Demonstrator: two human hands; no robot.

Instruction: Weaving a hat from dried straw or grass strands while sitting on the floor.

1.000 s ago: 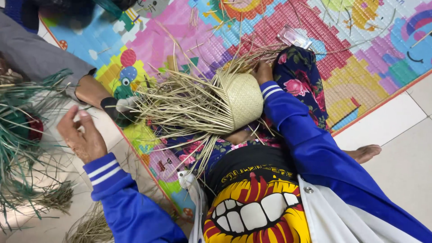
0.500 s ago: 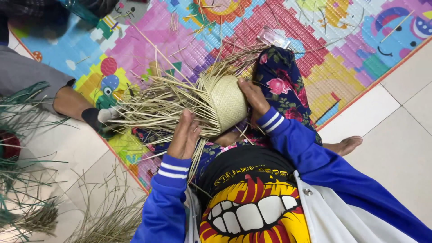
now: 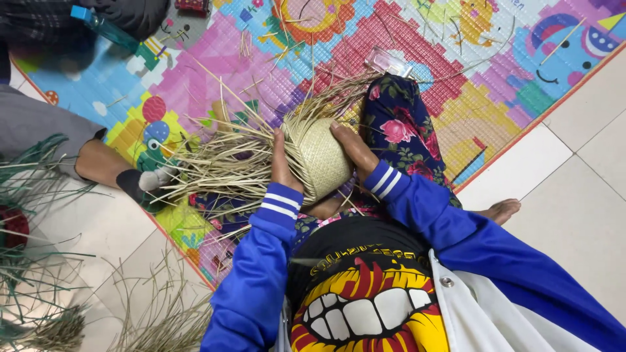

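Note:
A half-woven straw basket rests on my lap, its rounded pale woven base toward me and many loose straw ends fanning out to the left. My left hand presses against the basket's left side, fingers laid along the weave. My right hand cups the right side of it. Both arms wear blue sleeves with white stripes. My floral trouser leg stretches out behind the basket.
A colourful play mat covers the floor, pale tiles to the right. Another person's leg and foot lie at the left. Green and dry straw bundles are piled at lower left. A clear plastic thing and a blue bottle lie farther off.
My left hand came in from the far left and now sits on the basket's side. The basket turned a little between both hands; the view shifted slightly.

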